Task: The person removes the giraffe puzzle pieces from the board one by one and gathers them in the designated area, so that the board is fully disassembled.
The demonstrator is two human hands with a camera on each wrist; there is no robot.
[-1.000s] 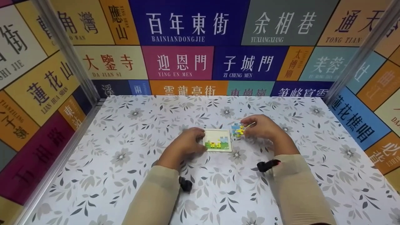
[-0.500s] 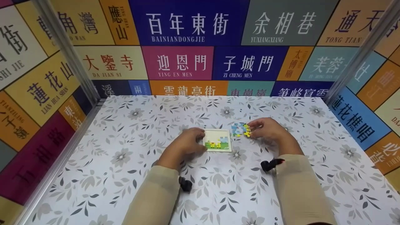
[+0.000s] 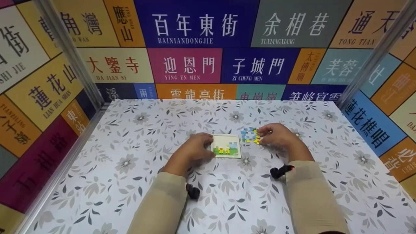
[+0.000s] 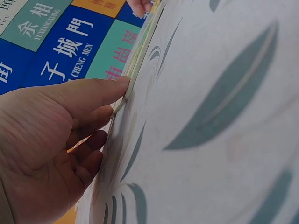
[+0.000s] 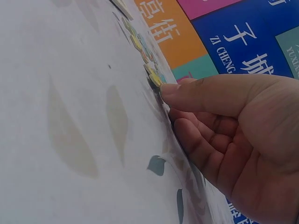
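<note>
Barely anything moved vs half a sec ago, tbh: from where I'm watching, the right hand (image 3: 279,136) sits a hair lower/closer to the loose puzzle pieces (image 3: 249,135), and the left hand (image 3: 194,150) hasn't budged from the puzzle tray (image 3: 226,146).

Right hand: fingers curled, thumb (image 5: 205,95) and fingertips pinching at the right edge of the little cluster of pieces (blue/yellow bits). Right wrist cam shows the thumb tip pressed against the yellow piece (image 5: 154,77), with the other fingers tucked under, down on the tabletop (image 3: 136,152). Can't tell if the piece is lifted off the surface or just flat on it.

Left hand: curled around the left edge of the tray, thumb on top near the rim. In the left wrist cam the thumb (image 4: 93,93) touches the tray's thin edge (image 4: 133,77), other fingers loosely bent below it. So it's holding the tray steady-ish, tray lies flat.

Where stuff is: tray is around the middle of the flowery tabletop, partly filled w/ a green/yellow picture along its bottom. Loose pieces sit just beside its upper right corner, right next to it.

Beige sleeves on both arms, black wrist cam mounts (image 3: 280,171) visible. Walls around are colourful street-sign panels (image 3: 195,29).
</note>
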